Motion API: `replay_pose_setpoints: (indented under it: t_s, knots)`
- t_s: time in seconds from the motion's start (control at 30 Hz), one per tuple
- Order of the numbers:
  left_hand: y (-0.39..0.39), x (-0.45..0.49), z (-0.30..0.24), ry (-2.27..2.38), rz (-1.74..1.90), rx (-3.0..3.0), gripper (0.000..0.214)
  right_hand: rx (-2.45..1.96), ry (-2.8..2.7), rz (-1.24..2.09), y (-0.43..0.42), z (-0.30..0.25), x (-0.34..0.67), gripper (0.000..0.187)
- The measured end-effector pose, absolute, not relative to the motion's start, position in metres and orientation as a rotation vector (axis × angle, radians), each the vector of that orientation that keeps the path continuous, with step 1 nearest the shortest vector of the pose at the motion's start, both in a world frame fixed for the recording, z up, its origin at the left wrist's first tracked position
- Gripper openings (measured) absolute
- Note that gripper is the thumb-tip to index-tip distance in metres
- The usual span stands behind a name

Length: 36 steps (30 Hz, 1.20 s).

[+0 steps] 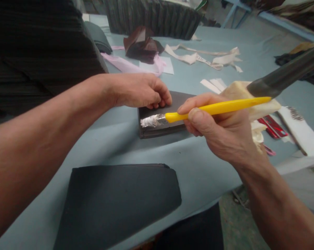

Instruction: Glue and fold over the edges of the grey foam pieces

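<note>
My right hand (219, 132) is closed around a yellow-handled brush (219, 108) whose whitish bristle tip (149, 121) touches the near edge of a small stack of dark pieces (159, 129). My left hand (141, 91) rests on top of that stack, fingers curled down and pressing on it. The stack lies on the grey-blue table (125, 146).
A larger dark stack (120, 201) lies at the table's near edge. A tall pile of dark material (37, 45) stands at the left. Dark brown scraps (142, 44), pale strips (201, 57), pink plastic (128, 65), a pale container (248, 100) with a dark handle, and red tools (273, 125) lie around.
</note>
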State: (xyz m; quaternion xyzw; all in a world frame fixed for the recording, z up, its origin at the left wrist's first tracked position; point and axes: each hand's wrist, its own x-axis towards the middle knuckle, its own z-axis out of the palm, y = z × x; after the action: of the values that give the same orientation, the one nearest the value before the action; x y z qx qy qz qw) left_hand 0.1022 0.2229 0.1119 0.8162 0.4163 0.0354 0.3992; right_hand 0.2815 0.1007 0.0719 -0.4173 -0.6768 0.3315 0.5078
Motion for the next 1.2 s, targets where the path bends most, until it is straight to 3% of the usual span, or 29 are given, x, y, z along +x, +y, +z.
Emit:
replay_pose_setpoints:
  t_s: [0.3,1.2]
  knots:
    - [0.223,0.103,0.110,1.056,0.089,2.140,0.050,-0.999,-1.725,0.868,0.108,0.081,0.279,0.038]
    - [0.234,0.098,0.096,1.171,0.113,2.189,0.046,-1.126,-1.773,0.822,0.112,0.113,0.365,0.043]
